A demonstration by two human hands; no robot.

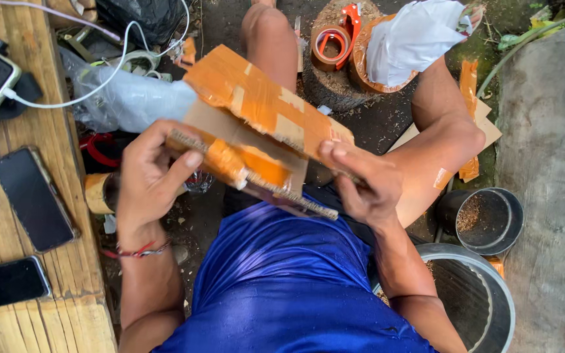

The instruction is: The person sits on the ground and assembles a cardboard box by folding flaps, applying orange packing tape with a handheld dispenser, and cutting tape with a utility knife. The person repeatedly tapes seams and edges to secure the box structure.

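Clearly both hands clasp the flat brown cardboard piece patched with orange tape (256, 124) (held tilted). Left hand (148, 176) closes its grip on the near-left edge; right hand (364, 183) pinches the right edge.

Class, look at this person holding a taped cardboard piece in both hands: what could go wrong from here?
1. The cardboard piece is held in mid-air by the left hand and right hand only at its ends; it might bend or slip.
2. The tape dispenser sits near the stump's edge and could be knocked off.
3. The phones lie near the bench edge; an elbow might nudge them.
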